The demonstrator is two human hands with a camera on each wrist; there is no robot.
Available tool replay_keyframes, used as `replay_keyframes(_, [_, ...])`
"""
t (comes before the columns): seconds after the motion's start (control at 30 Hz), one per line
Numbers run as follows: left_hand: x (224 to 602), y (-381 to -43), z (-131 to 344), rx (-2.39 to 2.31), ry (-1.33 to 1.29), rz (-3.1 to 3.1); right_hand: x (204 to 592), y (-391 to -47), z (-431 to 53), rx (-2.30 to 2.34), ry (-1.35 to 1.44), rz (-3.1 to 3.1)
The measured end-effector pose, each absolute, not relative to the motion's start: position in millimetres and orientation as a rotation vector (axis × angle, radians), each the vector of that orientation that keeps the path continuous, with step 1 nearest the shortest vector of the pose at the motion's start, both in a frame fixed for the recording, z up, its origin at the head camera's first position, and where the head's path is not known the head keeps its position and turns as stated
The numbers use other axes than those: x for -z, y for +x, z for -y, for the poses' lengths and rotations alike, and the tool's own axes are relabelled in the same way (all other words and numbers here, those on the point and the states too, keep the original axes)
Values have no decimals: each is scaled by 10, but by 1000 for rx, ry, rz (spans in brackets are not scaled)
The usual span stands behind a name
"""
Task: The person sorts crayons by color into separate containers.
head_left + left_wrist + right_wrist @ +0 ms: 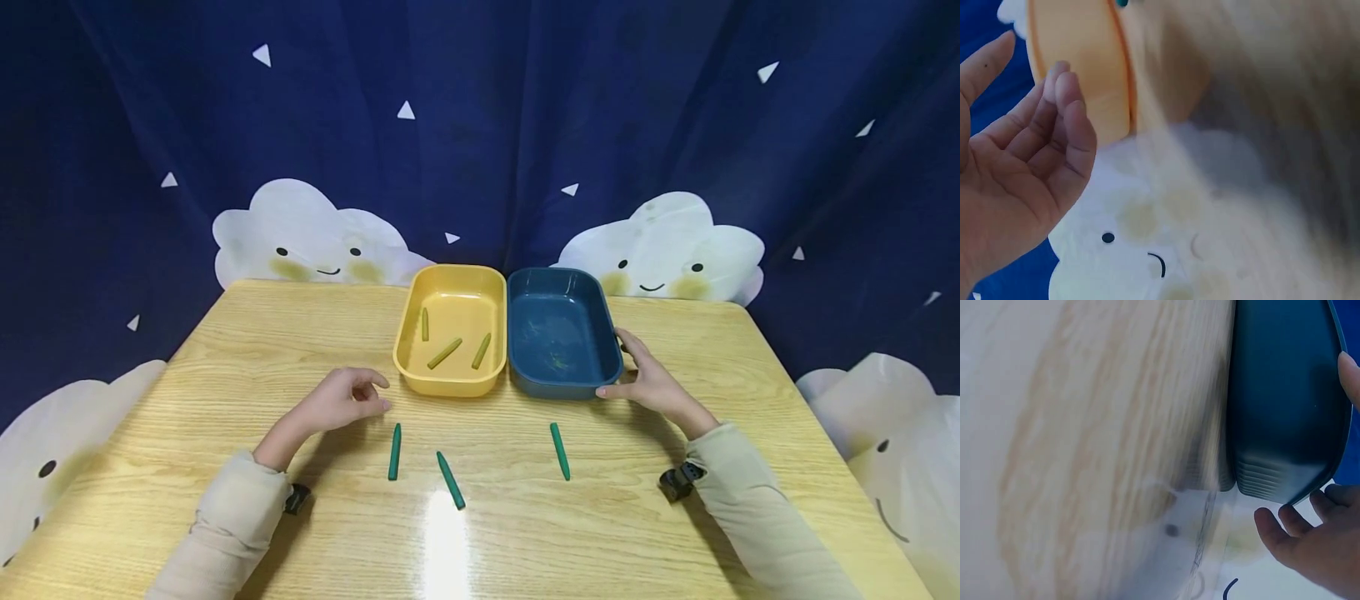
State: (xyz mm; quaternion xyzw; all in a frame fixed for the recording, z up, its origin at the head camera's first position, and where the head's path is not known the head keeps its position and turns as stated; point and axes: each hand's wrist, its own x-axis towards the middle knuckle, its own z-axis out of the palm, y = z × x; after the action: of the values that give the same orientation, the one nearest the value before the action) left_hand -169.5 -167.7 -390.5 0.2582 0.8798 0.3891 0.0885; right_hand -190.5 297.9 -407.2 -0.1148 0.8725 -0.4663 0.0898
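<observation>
My left hand hovers at the left, fingers loosely bent and holding nothing, near the front left corner of the yellow bin. Just below its fingertips lies a green crayon. A second green crayon lies slanted in front of the yellow bin, and a third green crayon in front of the blue bin. Around the blue bin's front right corner my right hand is spread, thumb at the front and fingers along the right side. The right wrist view shows the thumb at the rim.
Inside the yellow bin lie three olive-yellow crayons. Both bins stand side by side at the back of the wooden table. Behind them hangs a dark blue curtain with white clouds and triangles.
</observation>
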Motion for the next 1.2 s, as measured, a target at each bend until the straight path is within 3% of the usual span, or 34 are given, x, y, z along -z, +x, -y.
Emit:
replay_keyframes(0.8, [4105, -1768, 1565, -817, 1045, -2366, 4106, -1903, -2975, 1433, -412, -2589])
replay_keyframes(1.2, [4063, -1760, 1616, -1020, 941, -2160, 4115, -1886, -2968, 1425, -365, -2591])
